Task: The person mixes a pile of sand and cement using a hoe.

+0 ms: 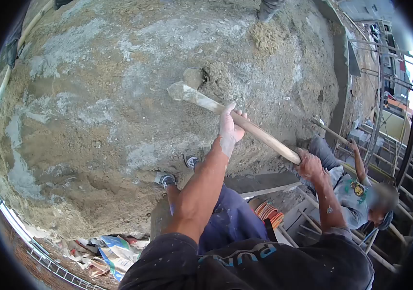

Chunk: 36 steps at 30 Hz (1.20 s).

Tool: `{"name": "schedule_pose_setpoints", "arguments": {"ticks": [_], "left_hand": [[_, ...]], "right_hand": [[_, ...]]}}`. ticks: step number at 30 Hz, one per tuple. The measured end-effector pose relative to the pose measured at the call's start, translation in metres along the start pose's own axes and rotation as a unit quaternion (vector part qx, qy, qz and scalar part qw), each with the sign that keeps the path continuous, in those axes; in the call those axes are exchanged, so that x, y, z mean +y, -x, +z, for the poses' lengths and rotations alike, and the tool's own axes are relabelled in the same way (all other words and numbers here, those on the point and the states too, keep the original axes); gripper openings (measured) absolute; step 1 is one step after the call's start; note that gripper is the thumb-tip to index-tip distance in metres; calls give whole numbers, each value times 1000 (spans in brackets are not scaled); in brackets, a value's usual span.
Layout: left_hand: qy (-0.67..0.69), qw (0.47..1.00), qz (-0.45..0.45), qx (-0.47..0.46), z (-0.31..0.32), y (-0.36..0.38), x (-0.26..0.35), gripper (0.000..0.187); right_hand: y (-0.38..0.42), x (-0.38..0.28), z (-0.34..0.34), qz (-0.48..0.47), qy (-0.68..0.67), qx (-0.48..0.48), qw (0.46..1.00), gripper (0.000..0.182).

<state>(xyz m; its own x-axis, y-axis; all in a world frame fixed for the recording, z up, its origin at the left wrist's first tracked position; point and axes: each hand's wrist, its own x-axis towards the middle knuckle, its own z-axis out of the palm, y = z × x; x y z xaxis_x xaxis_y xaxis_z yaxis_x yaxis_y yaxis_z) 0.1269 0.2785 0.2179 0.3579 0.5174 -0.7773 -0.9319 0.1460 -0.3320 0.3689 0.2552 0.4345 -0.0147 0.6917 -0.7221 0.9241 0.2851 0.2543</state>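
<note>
A long wooden-handled hoe (269,137) slants across the middle of the view, its metal head (194,79) at the upper left end, against a small heap of sandy mortar (218,82). My left hand (230,124) is around the handle near its middle, fingers curled and dusted with pale powder. Lower right, my right hand (309,165) grips the handle's end. Beneath the tool lies rough ground (134,121) covered with sand and grey powder.
A co-worker (356,195) at the right holds another long-handled tool (332,130). Another person's foot (267,12) shows at the top. Scaffolding (409,140) stands at the right, sacks (119,253) lie lower left, and orange netting-like material (268,212) is beside my legs.
</note>
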Motion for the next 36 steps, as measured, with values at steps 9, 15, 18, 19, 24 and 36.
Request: {"name": "schedule_pose_setpoints", "arguments": {"ticks": [9,15,18,19,24,36], "left_hand": [[5,938,258,232,-133,113,185,24],[-4,813,562,151,-155,322,366,20],[-51,694,705,136,-136,362,409,15],[-99,650,735,163,-137,351,411,19],[-201,643,663,326,-181,231,450,22],[-374,862,184,288,-184,85,328,16]], "right_hand": [[-81,-203,130,-277,-63,-47,958,43],[-89,-486,52,-513,-113,-141,839,46],[-73,-588,14,-548,-200,-40,812,38],[-70,-616,-5,-544,-205,-34,813,36],[-127,-703,25,-468,-275,-67,837,42],[-150,-498,54,-139,-470,-406,772,22]]}}
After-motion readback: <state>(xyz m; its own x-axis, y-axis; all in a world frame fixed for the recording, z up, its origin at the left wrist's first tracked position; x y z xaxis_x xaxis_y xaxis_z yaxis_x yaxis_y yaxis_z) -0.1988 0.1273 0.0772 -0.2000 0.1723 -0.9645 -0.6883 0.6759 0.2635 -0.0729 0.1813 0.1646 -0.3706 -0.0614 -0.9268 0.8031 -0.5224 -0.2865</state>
